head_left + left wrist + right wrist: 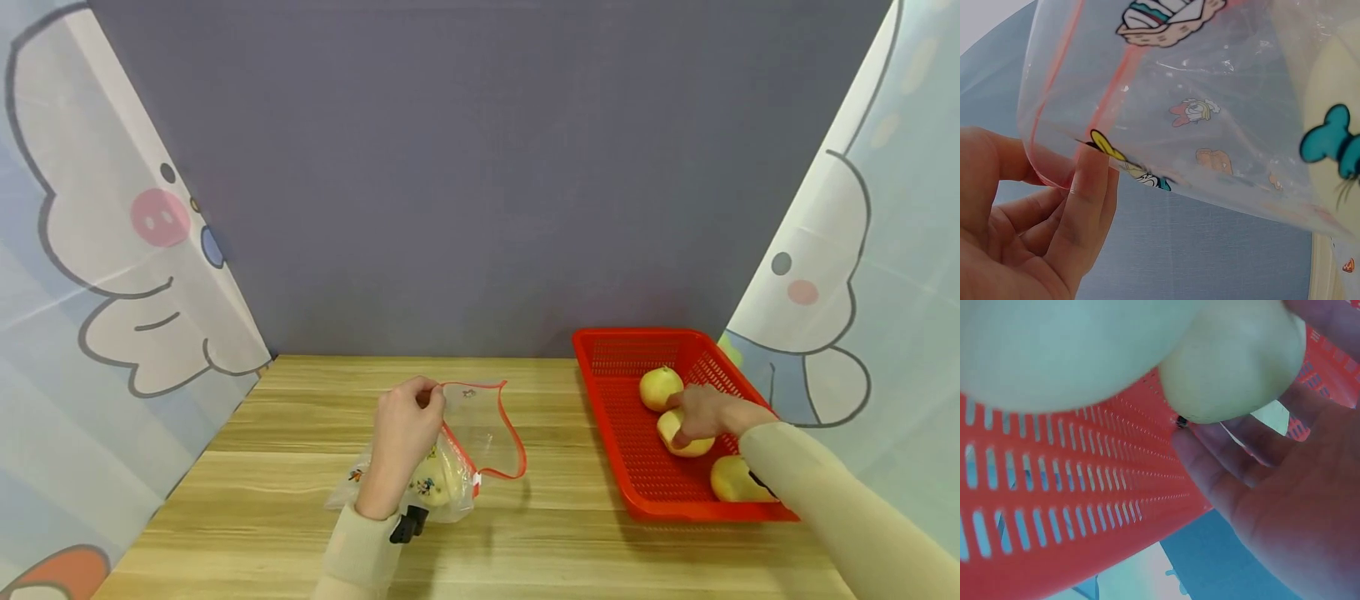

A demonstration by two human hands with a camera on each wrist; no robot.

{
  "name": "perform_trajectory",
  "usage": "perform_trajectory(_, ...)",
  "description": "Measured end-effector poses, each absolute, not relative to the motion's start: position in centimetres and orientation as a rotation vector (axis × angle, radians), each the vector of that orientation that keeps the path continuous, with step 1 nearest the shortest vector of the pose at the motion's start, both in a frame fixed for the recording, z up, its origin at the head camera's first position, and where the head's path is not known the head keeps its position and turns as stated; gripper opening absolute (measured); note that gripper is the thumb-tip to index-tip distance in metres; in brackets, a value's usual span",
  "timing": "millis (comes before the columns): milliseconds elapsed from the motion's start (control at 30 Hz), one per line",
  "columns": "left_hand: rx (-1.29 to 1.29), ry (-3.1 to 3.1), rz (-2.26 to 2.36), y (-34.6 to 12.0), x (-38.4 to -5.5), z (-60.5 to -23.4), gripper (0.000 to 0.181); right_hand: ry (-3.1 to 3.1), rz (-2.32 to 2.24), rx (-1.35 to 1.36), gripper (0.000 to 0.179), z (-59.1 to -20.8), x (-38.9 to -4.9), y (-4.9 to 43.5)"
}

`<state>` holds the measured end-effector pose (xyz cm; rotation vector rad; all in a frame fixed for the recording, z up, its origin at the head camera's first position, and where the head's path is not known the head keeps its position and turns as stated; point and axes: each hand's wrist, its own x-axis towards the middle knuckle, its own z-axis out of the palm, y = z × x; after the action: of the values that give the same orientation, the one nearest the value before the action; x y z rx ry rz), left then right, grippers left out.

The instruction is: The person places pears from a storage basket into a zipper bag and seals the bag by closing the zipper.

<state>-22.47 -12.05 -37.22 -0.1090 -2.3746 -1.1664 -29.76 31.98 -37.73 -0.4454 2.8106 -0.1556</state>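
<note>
Closest, on the wooden tabletop (pixel 285 467): a clear zip bag (pixel 480 429) with a red edge strip (pixel 523 457), open at the mouth toward the right, with pale fruit (pixel 450 477) inside. Likely limp, light and slick, apt to sag closed if let go; best pinched at the firmer strip, not by the loose film. Pinched along that rim by the left hand (pixel 405 425), with thumb and fingertips close together on the plastic.

Off to the right, in the slotted red basket (pixel 609 433): the near fruit (pixel 735 479), partly behind the right sleeve (pixel 817 492). Just beyond, also inside the basket, the middle fruit (pixel 693 447), gripped by the right hand (pixel 701 412) with bent fingers spread to about the fruit's own width. Cannot tell whether lifted or resting.

Judging by the smooth, full roundness, probably firm and fairly weighty, inclined to roll or slip, easily bruised by a hard squeeze. Best taken around the widest part, thumb opposite fingers, gently.

Behind, right beside it, contact unclear: the far fruit (pixel 660 387). Farthest, a plain grey backdrop (pixel 465 183).
</note>
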Motion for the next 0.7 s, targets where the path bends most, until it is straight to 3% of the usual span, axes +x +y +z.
perform_trajectory(467, -0.113, -2.369, -1.162, -12.0, -22.5, -37.3, 0.015, 2.648, -0.352, -0.346, 0.087, -39.2, -29.7, 30.8)
perform_trajectory(700, -0.113, -2.369, -1.162, -12.0, -22.4, -37.2, 0.016, 2.653, -0.338, -0.348, 0.089, -39.5, -30.0, 30.7)
